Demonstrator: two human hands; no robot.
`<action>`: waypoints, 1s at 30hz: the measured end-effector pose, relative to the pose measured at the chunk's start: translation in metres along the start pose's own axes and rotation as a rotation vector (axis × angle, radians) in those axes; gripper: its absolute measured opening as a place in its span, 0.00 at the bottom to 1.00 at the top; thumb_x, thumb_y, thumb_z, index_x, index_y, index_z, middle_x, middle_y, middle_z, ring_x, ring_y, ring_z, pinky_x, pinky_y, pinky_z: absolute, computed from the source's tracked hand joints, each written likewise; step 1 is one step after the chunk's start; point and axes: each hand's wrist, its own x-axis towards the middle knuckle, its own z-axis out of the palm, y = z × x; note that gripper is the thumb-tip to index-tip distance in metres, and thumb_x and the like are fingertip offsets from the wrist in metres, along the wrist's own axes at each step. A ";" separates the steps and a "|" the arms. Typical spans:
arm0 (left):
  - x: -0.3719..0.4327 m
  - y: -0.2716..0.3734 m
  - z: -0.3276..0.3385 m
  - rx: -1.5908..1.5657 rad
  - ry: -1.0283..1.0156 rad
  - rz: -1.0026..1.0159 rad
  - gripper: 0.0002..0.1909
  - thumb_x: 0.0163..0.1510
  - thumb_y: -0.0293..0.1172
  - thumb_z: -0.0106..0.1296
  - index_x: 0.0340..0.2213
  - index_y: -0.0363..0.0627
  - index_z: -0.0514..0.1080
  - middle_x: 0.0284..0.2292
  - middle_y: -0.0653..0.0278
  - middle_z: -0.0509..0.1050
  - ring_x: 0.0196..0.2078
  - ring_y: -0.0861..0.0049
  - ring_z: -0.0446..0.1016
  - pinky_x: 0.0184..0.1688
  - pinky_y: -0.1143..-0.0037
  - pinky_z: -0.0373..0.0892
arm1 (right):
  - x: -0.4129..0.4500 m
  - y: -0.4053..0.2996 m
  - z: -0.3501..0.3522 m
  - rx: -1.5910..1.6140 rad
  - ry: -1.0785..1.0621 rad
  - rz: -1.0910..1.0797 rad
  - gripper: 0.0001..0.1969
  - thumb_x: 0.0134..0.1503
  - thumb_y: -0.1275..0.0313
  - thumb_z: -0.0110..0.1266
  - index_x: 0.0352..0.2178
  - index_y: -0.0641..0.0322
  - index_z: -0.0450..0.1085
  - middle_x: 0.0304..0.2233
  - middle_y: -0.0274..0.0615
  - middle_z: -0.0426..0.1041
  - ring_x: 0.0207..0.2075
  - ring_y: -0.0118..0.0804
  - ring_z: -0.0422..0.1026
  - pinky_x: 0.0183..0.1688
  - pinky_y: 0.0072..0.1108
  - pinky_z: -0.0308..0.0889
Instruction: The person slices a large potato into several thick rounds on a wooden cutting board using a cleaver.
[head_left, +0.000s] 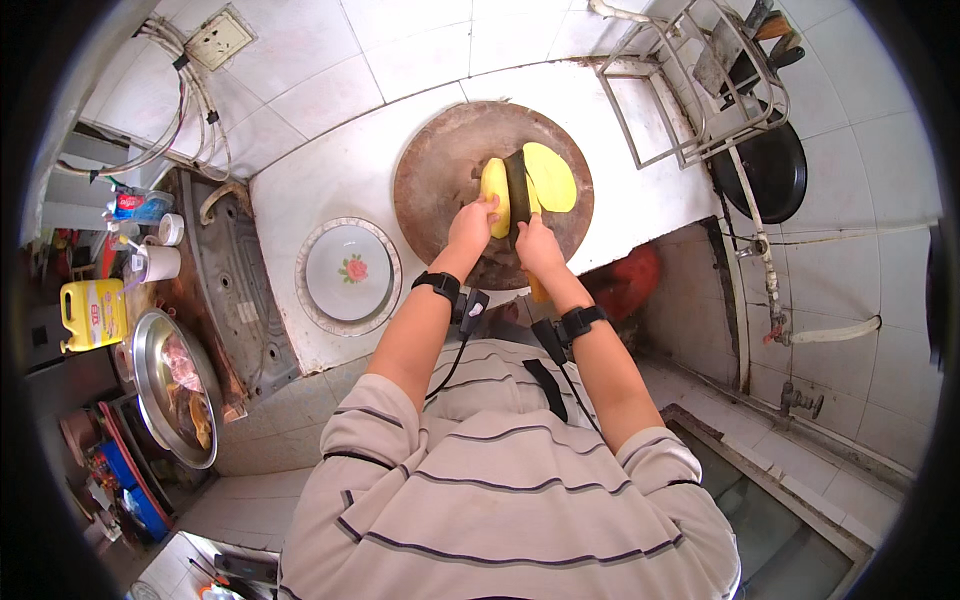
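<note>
On a round wooden chopping board (435, 172) lies a peeled yellow vegetable piece (494, 180), possibly potato, with my left hand (475, 225) holding its near end. Right beside it stands the dark blade of a kitchen knife (517, 191), pointing away from me. My right hand (538, 244) grips the knife; its orange-brown handle (538, 289) shows below the hand. Flat yellow slices (550, 178) lie on the board to the right of the blade, one narrow slice close against it. My fingertips partly cover the near ends of the pieces.
A white enamel-like basin with a flower (349, 273) stands left of the board on the white counter (292, 195). Further left are a sink unit (240, 285), a metal bowl with meat (142, 360) and a yellow jug (94, 315). A wire rack (637, 112) and black pan (765, 172) are at right.
</note>
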 end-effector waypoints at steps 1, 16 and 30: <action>0.000 0.000 0.000 -0.010 -0.008 -0.008 0.18 0.45 0.28 0.54 0.41 0.51 0.70 0.41 0.45 0.67 0.42 0.57 0.69 0.43 0.68 0.66 | 0.000 0.002 -0.004 0.030 -0.006 0.024 0.14 0.57 0.67 0.37 0.32 0.73 0.58 0.19 0.62 0.69 0.16 0.52 0.70 0.22 0.35 0.67; -0.001 -0.011 0.002 -0.091 -0.025 -0.015 0.18 0.45 0.29 0.54 0.41 0.55 0.70 0.43 0.49 0.67 0.43 0.58 0.68 0.43 0.68 0.65 | -0.023 -0.005 -0.063 0.374 -0.029 0.064 0.14 0.56 0.65 0.43 0.29 0.71 0.61 0.12 0.42 0.65 0.10 0.34 0.65 0.14 0.25 0.62; -0.003 -0.002 -0.009 -0.037 -0.076 -0.006 0.17 0.46 0.32 0.52 0.41 0.57 0.70 0.42 0.49 0.67 0.41 0.58 0.69 0.42 0.68 0.65 | -0.038 -0.033 -0.114 0.280 -0.014 0.000 0.16 0.47 0.68 0.48 0.31 0.75 0.66 0.14 0.50 0.69 0.14 0.37 0.70 0.21 0.25 0.65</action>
